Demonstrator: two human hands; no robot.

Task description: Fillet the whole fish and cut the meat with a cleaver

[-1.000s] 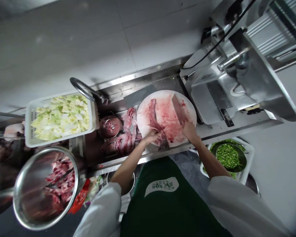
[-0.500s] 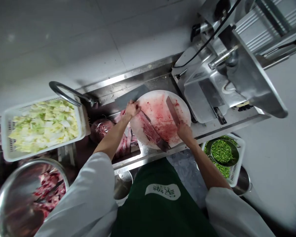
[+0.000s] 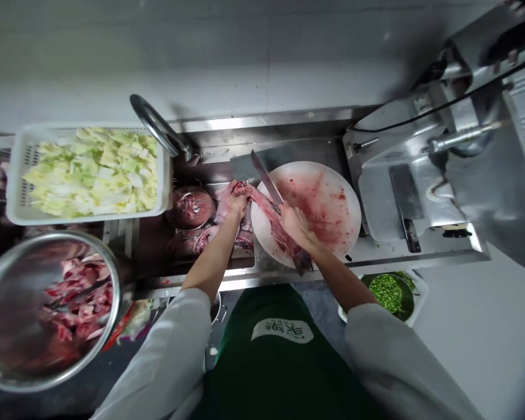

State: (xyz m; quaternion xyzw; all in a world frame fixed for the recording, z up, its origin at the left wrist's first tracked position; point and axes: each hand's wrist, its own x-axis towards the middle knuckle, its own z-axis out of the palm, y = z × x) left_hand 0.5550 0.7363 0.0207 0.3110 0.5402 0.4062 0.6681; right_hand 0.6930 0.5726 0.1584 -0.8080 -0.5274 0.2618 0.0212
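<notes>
A long red piece of fish (image 3: pixel 276 226) lies across the left edge of the round white cutting board (image 3: pixel 328 198), which is smeared with blood. My left hand (image 3: pixel 237 201) is closed on the fish's far end, out over the sink. My right hand (image 3: pixel 294 224) grips the handle of a cleaver (image 3: pixel 266 182), whose blade points up and left over the fish. The fish's dark tail (image 3: pixel 303 263) hangs off the board's near rim.
More fish pieces (image 3: pixel 219 236) and a metal bowl (image 3: pixel 191 207) lie in the sink. A white basket of chopped cabbage (image 3: pixel 91 172) stands left, a steel bowl of meat pieces (image 3: pixel 48 306) lower left, a meat slicer (image 3: pixel 441 169) right, chopped greens (image 3: pixel 387 291) below.
My right hand has swung the cleaver from the board's middle to its left side, over the fish. My left hand still holds the fish's end. The camera has turned.
</notes>
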